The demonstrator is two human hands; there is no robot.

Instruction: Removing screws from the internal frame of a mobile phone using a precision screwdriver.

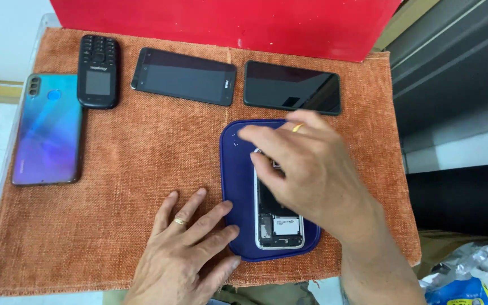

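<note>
An opened phone [278, 225] with its back cover off and its insides showing lies on a dark blue mat [237, 186]. My right hand [306, 169] hovers over the phone's upper half, fingers curled down onto it; whether it grips a small part is hidden. Flat on the orange cloth [131, 169] rests my left hand [190, 248], fingers spread, with the fingertips touching the blue mat's left edge. Both hands wear a gold ring.
Along the back of the cloth lie a blue-backed smartphone [48, 131], a small black keypad phone [98, 71] and two black smartphones [183, 75] [292, 87] face up. A red board [227, 22] stands behind. Crumpled plastic bags [470, 271] sit at the lower right.
</note>
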